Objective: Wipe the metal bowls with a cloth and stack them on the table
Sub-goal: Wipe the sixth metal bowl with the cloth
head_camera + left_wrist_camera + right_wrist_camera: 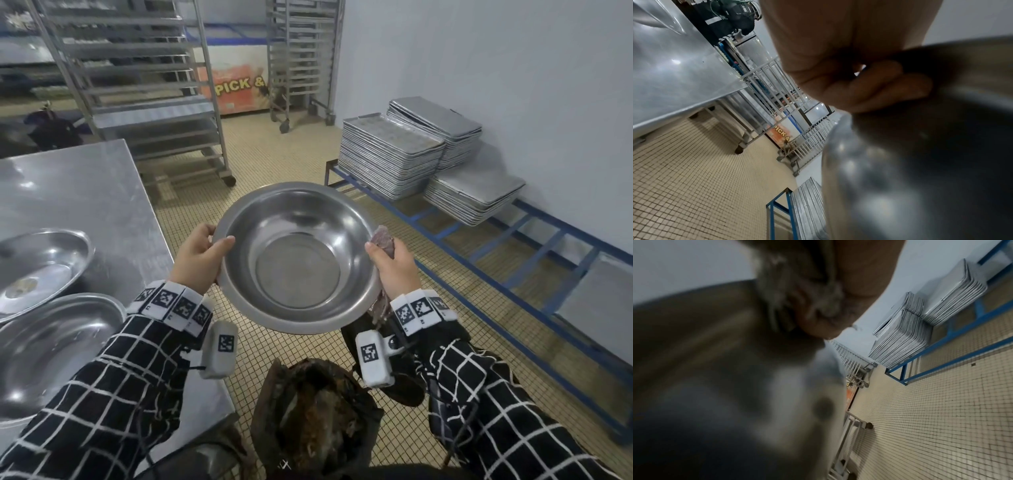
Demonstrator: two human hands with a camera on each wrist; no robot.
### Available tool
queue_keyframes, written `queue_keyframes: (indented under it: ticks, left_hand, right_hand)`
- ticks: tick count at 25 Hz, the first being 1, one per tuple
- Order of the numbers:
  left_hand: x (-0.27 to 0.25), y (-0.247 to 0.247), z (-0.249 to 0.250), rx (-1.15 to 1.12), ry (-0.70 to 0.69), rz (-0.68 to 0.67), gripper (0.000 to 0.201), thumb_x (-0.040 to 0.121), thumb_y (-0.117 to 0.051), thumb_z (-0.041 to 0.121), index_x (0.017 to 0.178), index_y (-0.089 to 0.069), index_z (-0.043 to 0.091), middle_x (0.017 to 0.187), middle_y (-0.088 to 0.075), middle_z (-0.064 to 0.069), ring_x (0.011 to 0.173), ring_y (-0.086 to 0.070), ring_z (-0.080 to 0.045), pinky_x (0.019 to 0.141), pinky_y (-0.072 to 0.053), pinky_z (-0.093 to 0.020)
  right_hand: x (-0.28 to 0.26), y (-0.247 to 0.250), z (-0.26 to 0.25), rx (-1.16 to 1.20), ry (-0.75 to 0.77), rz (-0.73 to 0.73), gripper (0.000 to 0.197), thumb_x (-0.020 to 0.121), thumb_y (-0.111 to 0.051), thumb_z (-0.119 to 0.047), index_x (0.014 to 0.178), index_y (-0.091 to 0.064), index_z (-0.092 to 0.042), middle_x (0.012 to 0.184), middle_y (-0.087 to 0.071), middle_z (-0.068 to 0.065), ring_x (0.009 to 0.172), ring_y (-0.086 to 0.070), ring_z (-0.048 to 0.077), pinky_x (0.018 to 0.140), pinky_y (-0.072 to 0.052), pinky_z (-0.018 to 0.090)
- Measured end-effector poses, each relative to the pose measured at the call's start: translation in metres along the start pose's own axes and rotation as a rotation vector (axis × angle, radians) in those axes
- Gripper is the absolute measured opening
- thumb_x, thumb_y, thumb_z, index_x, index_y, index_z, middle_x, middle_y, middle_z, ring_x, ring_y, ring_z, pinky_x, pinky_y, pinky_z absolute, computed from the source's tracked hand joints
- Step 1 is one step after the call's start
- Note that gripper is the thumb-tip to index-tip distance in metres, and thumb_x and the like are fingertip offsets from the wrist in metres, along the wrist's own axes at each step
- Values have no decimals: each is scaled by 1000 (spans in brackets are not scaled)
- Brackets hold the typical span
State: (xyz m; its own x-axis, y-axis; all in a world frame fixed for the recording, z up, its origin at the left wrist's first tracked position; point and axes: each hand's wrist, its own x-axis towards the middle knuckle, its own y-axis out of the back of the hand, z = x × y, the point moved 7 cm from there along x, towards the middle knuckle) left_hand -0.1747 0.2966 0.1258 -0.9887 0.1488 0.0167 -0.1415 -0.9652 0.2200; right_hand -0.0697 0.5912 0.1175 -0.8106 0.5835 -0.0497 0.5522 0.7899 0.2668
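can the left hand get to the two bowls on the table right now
Probably not yet: the left hand grips the rim of the held bowl, which the right hand also grips along with the cloth. The two bowls lie close on its side, unobstructed.

We see bare table (85, 192) stretch beyond two bowls (41, 263) at left; tray stacks (394, 157) crowd right wall; bin (315, 421) below us.
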Motion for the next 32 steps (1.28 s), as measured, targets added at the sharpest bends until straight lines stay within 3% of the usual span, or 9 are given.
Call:
queue_keyframes:
  ticks: [3, 6, 10, 12, 17, 20, 23, 29, 32]
  left_hand:
    - [-19, -2, 6, -44, -22, 146, 10, 97, -51, 21, 102, -48, 13, 79, -65, -6, 55, -65, -11, 44, -50, -20]
    - [-46, -7, 2, -145, 7, 155, 16, 97, -51, 19, 108, -45, 9, 88, -65, -12, 63, -70, -13, 50, -55, -24]
    - [-86, -10, -12, -292, 19, 32, 17, 97, -49, 14, 112, -42, 17, 90, -70, -17, 63, -70, -29, 48, -54, -26]
    - [-105, 13, -25, -291, 49, 68, 16, 95, -51, 17, 107, -41, 21, 84, -71, -14, 59, -68, -30, 48, -52, -26]
    - [-166, 121, -54, -84, 57, 342, 13, 88, -61, 24, 94, -54, 15, 61, -65, -3, 50, -62, -20, 47, -50, -27]
    - [-212, 208, -74, -58, 128, 614, 12, 93, -57, 27, 99, -56, 16, 66, -66, 1, 58, -63, -17, 55, -54, -30]
    - [-261, 293, -101, 11, 184, 780, 12, 92, -59, 28, 99, -54, 19, 67, -66, 2, 55, -60, -11, 53, -50, -28]
    - [-323, 398, -147, 234, 256, 789, 21, 91, -60, 27, 106, -52, 15, 69, -60, 5, 56, -57, -8, 54, -44, -25]
    - [-336, 437, -172, 293, 276, 777, 22, 90, -61, 27, 105, -52, 14, 74, -61, 3, 68, -61, -16, 67, -54, -39]
  right_hand:
    - [-16, -7, -6, 116, 8, 129, 19, 94, -55, -28, 106, -52, -13, 88, -57, -5, 74, -55, 7, 57, -37, 18]
    - [-34, -27, -10, 238, 9, 225, 17, 93, -56, -25, 106, -46, -19, 86, -54, -12, 73, -55, 0, 60, -41, 17]
    - [-64, -78, -13, 307, -2, 123, 22, 91, -59, -20, 101, -39, -25, 87, -53, -13, 76, -57, 1, 66, -49, 20]
    - [-79, -104, -13, 302, -11, 61, 25, 90, -59, -15, 96, -39, -28, 85, -52, -13, 75, -57, 1, 68, -48, 20]
    - [-124, -170, -18, 226, 17, -207, 18, 89, -57, -12, 102, -46, -19, 86, -55, -7, 74, -57, 3, 64, -44, 16]
    - [-165, -213, -23, 138, 71, -410, 19, 90, -59, -16, 107, -50, -15, 87, -57, -5, 72, -56, 4, 55, -40, 7]
    - [-221, -262, -20, 56, 84, -586, 20, 90, -59, -18, 107, -51, -14, 89, -57, 0, 74, -56, 11, 59, -41, 16]
    - [-320, -343, 4, 28, 24, -660, 25, 90, -59, -18, 113, -50, -19, 94, -57, -6, 82, -57, 8, 59, -38, 10]
    - [-350, -378, 9, -14, 8, -641, 29, 92, -58, -22, 119, -49, -19, 91, -55, -13, 81, -54, 1, 66, -38, 17]
